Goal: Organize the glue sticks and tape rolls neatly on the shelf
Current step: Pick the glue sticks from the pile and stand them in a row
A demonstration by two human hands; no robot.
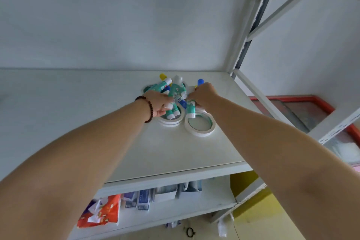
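A heap of teal-and-white glue sticks point(176, 87) with yellow and blue caps lies on the white shelf board point(175, 148), on top of white tape rolls. One tape roll point(200, 125) lies flat at the front right, another tape roll point(171, 122) at the front left, partly under the sticks. My left hand point(158, 103), with a bead bracelet on the wrist, closes on glue sticks point(172, 112) at the heap's left. On the heap's right side, my right hand point(204, 93) grips a glue stick point(191, 109). The fingers hide part of the heap.
A grey wall stands behind the shelf and a white metal upright point(247, 31) at its right. The lower shelf holds a red-and-white packet point(101, 212) and several small boxes point(144, 198). A red-rimmed container point(319, 103) sits beyond the right side. The floor is yellow.
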